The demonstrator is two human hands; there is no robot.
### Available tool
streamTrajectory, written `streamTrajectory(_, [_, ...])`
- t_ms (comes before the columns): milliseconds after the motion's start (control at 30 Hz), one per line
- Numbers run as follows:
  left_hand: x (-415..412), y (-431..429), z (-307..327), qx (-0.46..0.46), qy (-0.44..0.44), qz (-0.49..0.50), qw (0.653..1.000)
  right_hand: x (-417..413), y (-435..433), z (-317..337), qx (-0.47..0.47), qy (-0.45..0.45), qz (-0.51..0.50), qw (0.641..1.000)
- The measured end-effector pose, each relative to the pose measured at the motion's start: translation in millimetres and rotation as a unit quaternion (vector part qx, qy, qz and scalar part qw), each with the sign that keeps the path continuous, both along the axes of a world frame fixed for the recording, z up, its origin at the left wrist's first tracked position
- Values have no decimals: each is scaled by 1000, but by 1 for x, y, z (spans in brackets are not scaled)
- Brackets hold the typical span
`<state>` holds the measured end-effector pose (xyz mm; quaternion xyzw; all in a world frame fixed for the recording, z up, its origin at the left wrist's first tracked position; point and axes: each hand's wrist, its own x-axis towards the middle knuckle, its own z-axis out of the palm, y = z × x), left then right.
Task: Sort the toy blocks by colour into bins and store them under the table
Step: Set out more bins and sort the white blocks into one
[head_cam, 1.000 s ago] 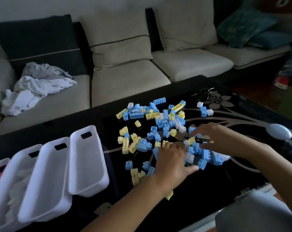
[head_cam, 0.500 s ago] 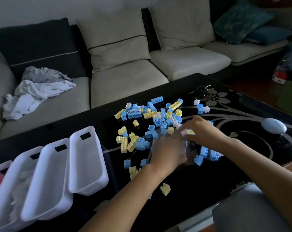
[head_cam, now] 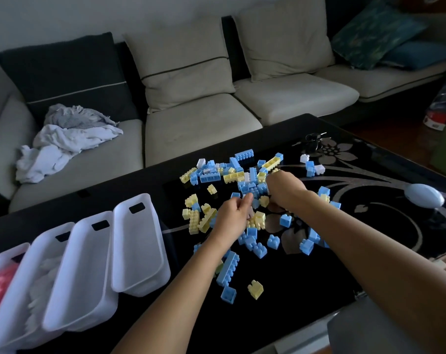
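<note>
Blue, yellow and a few white toy blocks [head_cam: 238, 175] lie scattered on the black glass table [head_cam: 293, 290]. My left hand [head_cam: 233, 217] rests in the middle of the pile with its fingers curled around a pale white block at its fingertips. My right hand [head_cam: 284, 187] is just beyond it, fisted knuckles-up on the blocks, and what it holds is hidden. At the table's left stand several white bins in a row. The nearest two bins [head_cam: 140, 251] [head_cam: 83, 272] are bare inside, one bin [head_cam: 50, 235] holds white blocks, and the far-left bin [head_cam: 9, 251] holds pink ones.
A pale blue oval object [head_cam: 425, 195] lies at the table's right edge and a bunch of keys [head_cam: 315, 140] at its far side. Behind the table runs a beige sofa [head_cam: 198, 129] with crumpled laundry [head_cam: 66, 141]. A grey surface [head_cam: 370, 330] sits at bottom right.
Both hands have moved away from me, deeper into the pile. My right hand has closed into a fist. Blocks near the front edge that my arm covered are now uncovered.
</note>
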<state>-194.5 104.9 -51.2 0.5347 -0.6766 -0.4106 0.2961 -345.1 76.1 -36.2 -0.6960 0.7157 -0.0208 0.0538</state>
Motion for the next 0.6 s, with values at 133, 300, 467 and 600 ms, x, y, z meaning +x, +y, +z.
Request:
streamTrajectory(133, [8,3,5,8,38,26,999,-2,4,0,-51,-57,-23,997])
streamTrajectory(300, [40,4,30,11,93,59,994,1,12,25,-48,-483,-31,874])
streamTrajectory(467, [104,15,60,-49,92,122,987,44,19,43,129,-743,14,657])
streamTrajectory(600, [182,34,68,-127,11,220,967,107,14,45,194,-772,60,602])
